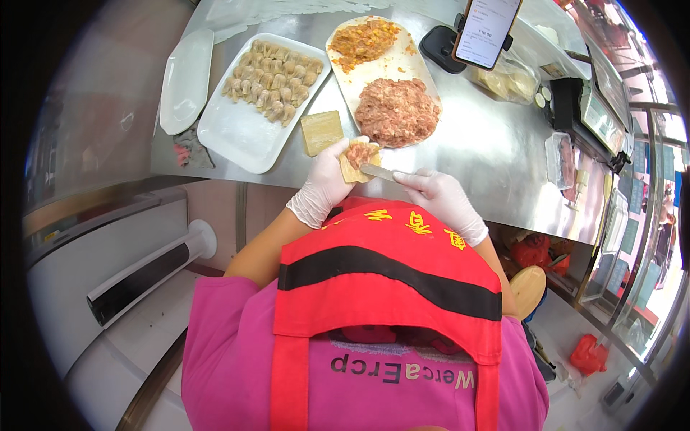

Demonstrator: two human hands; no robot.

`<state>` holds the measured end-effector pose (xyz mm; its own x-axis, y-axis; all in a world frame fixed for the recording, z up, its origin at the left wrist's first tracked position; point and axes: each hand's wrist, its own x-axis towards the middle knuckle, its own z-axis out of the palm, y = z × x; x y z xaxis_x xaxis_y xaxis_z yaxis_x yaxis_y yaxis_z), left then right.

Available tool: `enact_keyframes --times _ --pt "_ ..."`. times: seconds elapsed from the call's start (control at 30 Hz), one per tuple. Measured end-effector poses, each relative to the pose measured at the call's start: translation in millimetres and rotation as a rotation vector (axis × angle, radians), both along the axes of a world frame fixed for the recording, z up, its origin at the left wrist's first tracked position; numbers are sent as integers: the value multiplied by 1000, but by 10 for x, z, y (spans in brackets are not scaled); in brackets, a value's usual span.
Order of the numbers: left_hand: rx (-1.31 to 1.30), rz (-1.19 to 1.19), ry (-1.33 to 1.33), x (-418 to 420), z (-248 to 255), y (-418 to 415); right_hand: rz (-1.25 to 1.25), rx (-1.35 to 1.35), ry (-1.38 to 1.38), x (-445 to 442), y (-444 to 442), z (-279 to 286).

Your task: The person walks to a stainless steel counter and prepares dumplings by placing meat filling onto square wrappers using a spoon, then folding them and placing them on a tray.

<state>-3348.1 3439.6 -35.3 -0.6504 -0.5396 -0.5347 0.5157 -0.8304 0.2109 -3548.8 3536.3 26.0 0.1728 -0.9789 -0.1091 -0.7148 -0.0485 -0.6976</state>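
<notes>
My left hand (328,175), in a white glove, holds a yellowish dough wrapper (353,173) with a dab of minced meat filling (360,154) on it. In my gloved right hand (439,194) is a flat spreading stick (379,172), its tip touching the filling. A square stack of wrappers (322,132) lies on the steel counter just beyond my left hand. Farther on, a white cutting board (381,65) bears a mound of raw minced meat (398,112) and a heap of orange-yellow chopped filling (364,42). Rows of folded wontons (275,81) fill the far part of a white tray (240,137).
An empty white oblong plate (186,81) and a grey-pink cloth (191,149) lie at the left. A phone on a stand (488,32) rises behind the board. To the right are a bagged stack (504,81), a scale (604,121) and a clear container (559,156). The steel counter's (485,178) front edge is close to me.
</notes>
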Motion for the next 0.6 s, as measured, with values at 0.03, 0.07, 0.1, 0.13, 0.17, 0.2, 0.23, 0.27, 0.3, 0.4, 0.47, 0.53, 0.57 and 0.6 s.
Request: enact_keyframes --times 0.03,0.07,0.1,0.13,0.17,0.2,0.23,0.27,0.3,0.4,0.47,0.53,0.57,0.6 --pt "-84 5 -49 7 12 -34 12 -3 -8 -39 -29 69" --pt "-167 10 -98 11 42 -66 3 -18 5 -75 -51 117" --pt "-250 10 -143 -13 98 -97 -62 -59 -72 -78 -73 154" --pt "-346 15 -224 -60 149 -119 -127 -100 -149 -76 -95 185" --pt "-440 -27 -271 -88 207 -135 -191 -141 -226 -71 -121 209" --pt "-534 -72 -318 -110 264 -149 -210 -188 -208 -52 -170 220" --pt "-628 -118 -365 -135 292 -155 -195 -198 -167 -26 -200 209" --pt "-631 -88 -337 -175 296 -151 -181 -209 -126 3 -223 190" --pt "-635 -58 -311 -214 301 -158 -167 -221 -86 42 -249 180" --pt "-409 26 -182 -242 341 -240 -158 -173 -21 91 -184 194" --pt "-289 54 -138 -241 337 -280 -131 -173 29 64 -168 196" --pt "-281 57 -149 -228 284 -290 -114 -189 72 34 -155 216" --pt "-270 54 -135 -233 272 -297 -131 -206 61 6 -146 227" --pt "-261 51 -124 -236 270 -306 -147 -223 47 -26 -141 240"
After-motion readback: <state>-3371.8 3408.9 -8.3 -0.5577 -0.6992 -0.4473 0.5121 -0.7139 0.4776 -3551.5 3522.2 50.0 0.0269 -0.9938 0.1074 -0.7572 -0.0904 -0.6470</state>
